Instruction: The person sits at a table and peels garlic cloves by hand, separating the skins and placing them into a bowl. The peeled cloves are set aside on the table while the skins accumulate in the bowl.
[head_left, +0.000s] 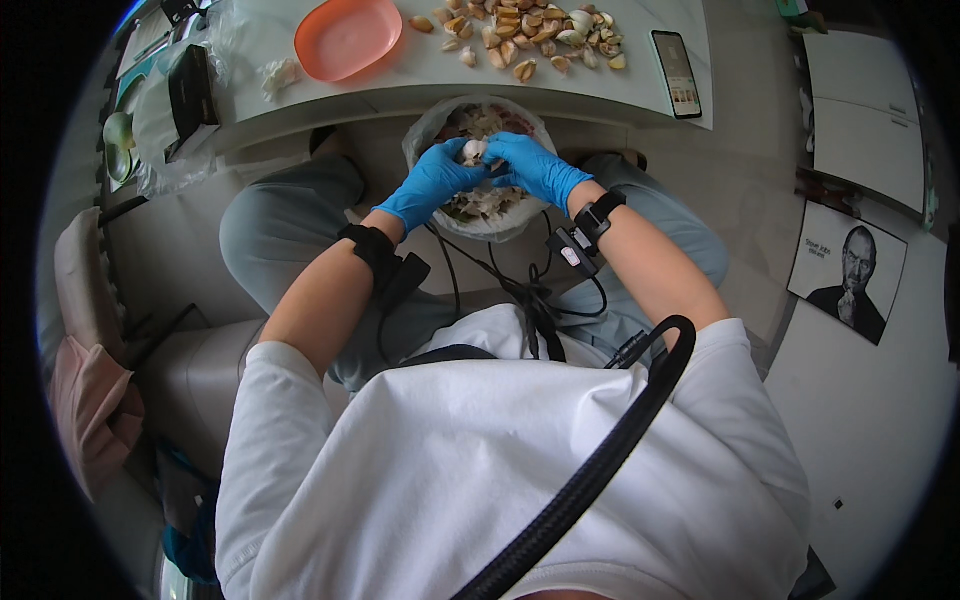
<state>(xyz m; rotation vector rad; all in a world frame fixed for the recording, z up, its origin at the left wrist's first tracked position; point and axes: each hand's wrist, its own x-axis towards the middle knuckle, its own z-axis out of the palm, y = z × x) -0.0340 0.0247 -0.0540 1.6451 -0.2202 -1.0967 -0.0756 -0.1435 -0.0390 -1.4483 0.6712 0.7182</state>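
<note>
My left hand (442, 176) and my right hand (529, 165), both in blue gloves, meet over a lined bin (412, 139) that holds papery garlic skins (487, 202). Between their fingertips is a whitish garlic bulb (473, 152), gripped from both sides; the fingers cover part of it. Beyond the bin, many loose garlic cloves (525, 71) lie spread on the white marbled table (352, 101). An orange-pink plastic dish (349, 37) stands to their left, with nothing visible in it.
A smartphone (676, 75) lies near the table's right edge. Plastic bags and a black box (192, 97) are at the left. Black cables (536, 292) hang between my forearms above my lap. My knees flank the bin; a sofa (202, 375) is at the left.
</note>
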